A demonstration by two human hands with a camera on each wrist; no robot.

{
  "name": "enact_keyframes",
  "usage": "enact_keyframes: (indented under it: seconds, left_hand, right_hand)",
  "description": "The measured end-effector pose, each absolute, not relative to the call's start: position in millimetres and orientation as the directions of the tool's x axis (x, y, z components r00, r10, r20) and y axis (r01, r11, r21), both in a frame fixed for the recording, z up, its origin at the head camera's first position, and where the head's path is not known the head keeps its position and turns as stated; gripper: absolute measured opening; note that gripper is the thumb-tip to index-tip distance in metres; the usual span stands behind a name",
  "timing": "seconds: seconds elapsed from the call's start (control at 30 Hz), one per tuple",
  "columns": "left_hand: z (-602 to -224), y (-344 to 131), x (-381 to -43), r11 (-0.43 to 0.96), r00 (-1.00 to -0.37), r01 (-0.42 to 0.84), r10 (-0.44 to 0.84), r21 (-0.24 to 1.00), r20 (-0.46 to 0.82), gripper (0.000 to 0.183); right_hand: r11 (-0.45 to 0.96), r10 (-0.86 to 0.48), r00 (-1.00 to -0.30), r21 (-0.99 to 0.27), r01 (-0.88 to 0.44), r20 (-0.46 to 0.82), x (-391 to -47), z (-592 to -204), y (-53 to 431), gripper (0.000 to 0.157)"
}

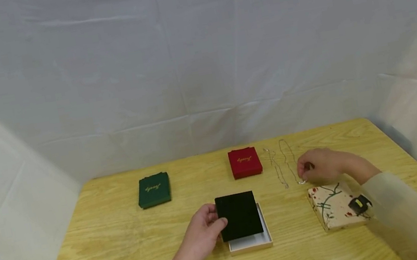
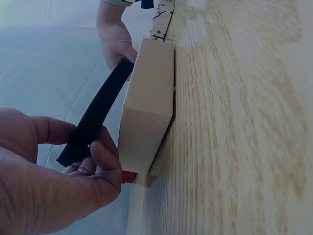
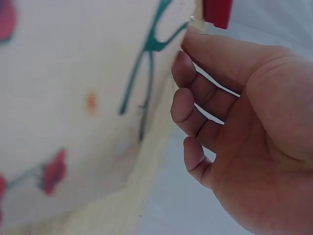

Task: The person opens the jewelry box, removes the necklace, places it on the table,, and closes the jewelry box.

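My left hand grips the left edge of a black square pad, thumb on top and fingers beneath. The pad is tilted over an open shallow box with a pale inside, covering most of it. In the left wrist view the pad leans beside the box's plain side. At the right, my right hand has its thumb and forefinger together at the near end of a thin silver necklace, pinching it; the fingertips are partly hidden in the right wrist view. Left of it lies another silver necklace.
A cream floral box lid with a black bow lies below my right forearm. A red box with gold lettering stands at the back middle, a green one at the back left. White cloth hangs behind the wooden table.
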State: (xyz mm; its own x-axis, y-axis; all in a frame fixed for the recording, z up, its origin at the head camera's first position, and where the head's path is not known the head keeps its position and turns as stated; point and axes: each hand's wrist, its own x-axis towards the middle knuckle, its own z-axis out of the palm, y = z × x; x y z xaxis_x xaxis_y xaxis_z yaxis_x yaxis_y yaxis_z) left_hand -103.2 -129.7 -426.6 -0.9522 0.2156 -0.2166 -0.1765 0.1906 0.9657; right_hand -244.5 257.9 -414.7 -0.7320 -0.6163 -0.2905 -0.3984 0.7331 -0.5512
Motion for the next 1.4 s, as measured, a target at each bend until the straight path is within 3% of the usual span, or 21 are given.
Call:
enact_keyframes:
  seconds: [0.37, 0.77, 1.0, 1.4]
  left_hand:
    - [-427, -130, -104, 0.181, -0.953, -0.169, 0.222, 0.969, -0.207, 0.035]
    - [-426, -131, -104, 0.168, -0.956, -0.159, 0.222, 0.973, -0.195, 0.036]
    - [-425, -132, -105, 0.162, -0.954, -0.157, 0.232, 0.974, -0.192, 0.039]
    - [-422, -131, -103, 0.163, -0.957, -0.152, 0.222, 0.975, -0.186, 0.045]
  right_hand:
    - [0.716, -0.633, -0.754, -0.506, -0.482, -0.177, -238, -403, 253, 0.009]
    - [0.622, -0.684, -0.729, -0.520, -0.585, 0.002, -206, -388, 226, 0.031]
    - [0.612, -0.661, -0.748, -0.543, -0.575, 0.048, -188, -392, 204, 0.040]
    - [0.565, -0.654, -0.752, -0.610, -0.556, 0.081, -156, -399, 171, 0.072]
